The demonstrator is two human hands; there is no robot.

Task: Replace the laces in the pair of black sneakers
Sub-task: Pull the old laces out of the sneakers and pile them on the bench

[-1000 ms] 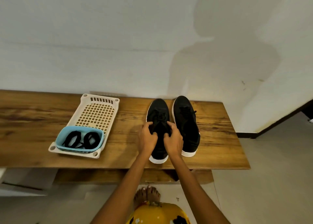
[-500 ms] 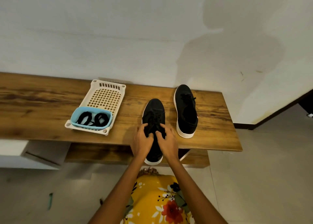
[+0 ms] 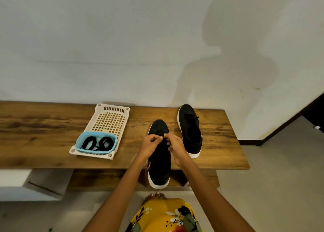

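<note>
Two black sneakers with white soles are on the wooden bench. The left sneaker lies toe away from me, its heel hanging past the bench's front edge. My left hand and my right hand sit over its lace area, fingers curled and pinching the black lace near the top eyelets. The right sneaker stands apart, farther back, still laced. A blue bowl holds two coiled black laces.
The blue bowl rests in the near end of a cream perforated plastic tray to the left of the sneakers. A white wall runs behind the bench. Grey floor lies to the right, with a dark doorway. My bare foot shows under the bench.
The left sneaker has been pulled toward me, away from its pair, so its heel overhangs the edge. My fingers moved from gripping its sides to pinching the lace.
</note>
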